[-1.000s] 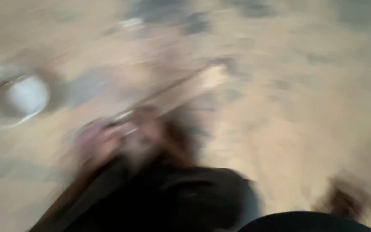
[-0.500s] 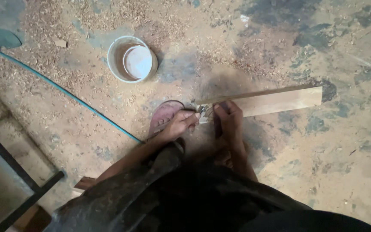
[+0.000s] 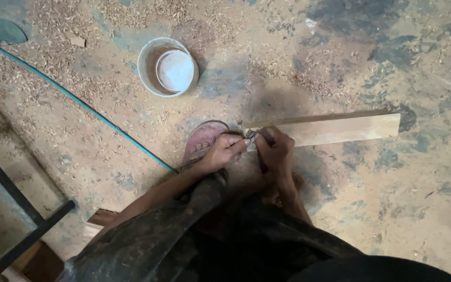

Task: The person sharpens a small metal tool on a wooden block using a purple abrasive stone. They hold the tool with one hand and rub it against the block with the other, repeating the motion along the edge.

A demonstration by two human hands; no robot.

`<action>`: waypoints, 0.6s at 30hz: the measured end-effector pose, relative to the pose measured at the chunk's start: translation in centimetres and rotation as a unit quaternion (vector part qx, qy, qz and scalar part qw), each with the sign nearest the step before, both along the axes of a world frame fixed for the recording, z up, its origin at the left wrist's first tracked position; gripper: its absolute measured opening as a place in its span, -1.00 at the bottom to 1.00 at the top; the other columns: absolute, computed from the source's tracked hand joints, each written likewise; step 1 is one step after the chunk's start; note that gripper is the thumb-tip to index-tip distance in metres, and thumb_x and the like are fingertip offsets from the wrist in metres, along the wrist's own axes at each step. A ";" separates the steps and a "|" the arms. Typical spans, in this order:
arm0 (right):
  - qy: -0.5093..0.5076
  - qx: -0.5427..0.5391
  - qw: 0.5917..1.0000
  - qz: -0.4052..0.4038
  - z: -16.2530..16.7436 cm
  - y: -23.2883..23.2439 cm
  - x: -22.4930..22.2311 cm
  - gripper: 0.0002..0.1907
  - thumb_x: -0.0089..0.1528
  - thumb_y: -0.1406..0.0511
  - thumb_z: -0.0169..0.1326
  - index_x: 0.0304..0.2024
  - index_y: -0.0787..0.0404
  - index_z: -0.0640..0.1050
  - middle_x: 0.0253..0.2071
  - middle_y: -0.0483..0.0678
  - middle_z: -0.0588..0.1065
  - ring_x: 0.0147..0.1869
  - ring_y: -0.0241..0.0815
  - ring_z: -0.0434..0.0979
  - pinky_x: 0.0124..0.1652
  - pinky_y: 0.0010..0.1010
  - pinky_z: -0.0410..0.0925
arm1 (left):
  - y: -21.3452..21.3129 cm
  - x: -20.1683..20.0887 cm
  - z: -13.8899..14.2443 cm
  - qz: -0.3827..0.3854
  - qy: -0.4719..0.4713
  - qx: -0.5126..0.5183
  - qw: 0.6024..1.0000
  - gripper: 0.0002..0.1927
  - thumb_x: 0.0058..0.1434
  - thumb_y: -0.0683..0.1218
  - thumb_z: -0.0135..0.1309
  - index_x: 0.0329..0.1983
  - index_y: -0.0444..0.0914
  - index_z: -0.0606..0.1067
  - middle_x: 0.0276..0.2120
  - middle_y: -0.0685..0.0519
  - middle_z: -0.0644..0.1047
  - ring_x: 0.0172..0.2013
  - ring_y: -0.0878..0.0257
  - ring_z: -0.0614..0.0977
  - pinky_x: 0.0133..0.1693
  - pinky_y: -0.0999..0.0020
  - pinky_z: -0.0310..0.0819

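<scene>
A pale wooden plank (image 3: 340, 129) lies flat on the dusty floor, running to the right. Both my hands meet at its left end. My left hand (image 3: 226, 151) has its fingers closed, pinching a small shiny metal piece (image 3: 250, 134) against the plank's end. My right hand (image 3: 276, 150) is curled tight over the same end, seemingly around a thin dark tool that is mostly hidden under the fingers. A pinkish sandal (image 3: 200, 142) lies just under and left of my left hand. My dark-clothed knees fill the bottom of the view.
A pale bucket (image 3: 151, 73) with a white lid inside stands at the upper left of the plank. A thin blue hose (image 3: 87, 108) crosses the floor diagonally. A black metal frame (image 3: 22, 209) stands at the lower left. Wood shavings cover the floor.
One second ago the view was blurred and swinging. It has since steadied over the plank. Both hands stay at the plank's left end, barely shifted since half a second ago.
</scene>
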State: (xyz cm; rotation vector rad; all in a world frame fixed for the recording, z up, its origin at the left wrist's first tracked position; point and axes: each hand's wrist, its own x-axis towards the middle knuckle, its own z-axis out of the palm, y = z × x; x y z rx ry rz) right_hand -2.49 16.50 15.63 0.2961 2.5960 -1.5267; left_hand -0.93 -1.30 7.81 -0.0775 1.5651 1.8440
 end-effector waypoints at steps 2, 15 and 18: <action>0.040 0.016 0.999 0.010 -0.2 -0.2 0.2 -0.94 0.20 0.39 0.18 -0.35 0.29 0.57 -0.54 0.01 0.48 -0.50 -0.30 0.47 -0.44 -0.40 0.33 | 0.0 -0.1 0.1 -0.001 0.020 -0.003 1.000 -0.58 0.44 0.05 0.02 -0.48 -0.30 0.49 -0.63 0.15 0.45 -0.58 0.43 0.45 -0.49 0.42 0.35; 0.101 0.023 0.994 0.027 -1.4 -0.3 0.5 -0.97 0.21 0.42 0.19 -0.32 0.27 0.58 -0.42 0.04 0.53 -0.42 -0.17 0.54 -0.36 -0.35 0.38 | -0.2 -0.3 -0.2 -0.004 0.026 0.003 1.000 -0.58 0.44 0.07 0.02 -0.46 -0.28 0.50 -0.62 0.16 0.44 -0.58 0.43 0.45 -0.50 0.44 0.33; 0.081 0.040 0.993 0.079 -1.6 0.1 0.1 -0.95 0.16 0.42 0.21 -0.31 0.26 0.62 -0.49 0.04 0.51 -0.45 -0.15 0.53 -0.39 -0.33 0.36 | 0.1 -0.2 -0.9 -0.015 0.009 -0.013 1.000 -0.58 0.43 0.08 0.01 -0.48 -0.27 0.49 -0.64 0.16 0.44 -0.59 0.42 0.45 -0.52 0.43 0.32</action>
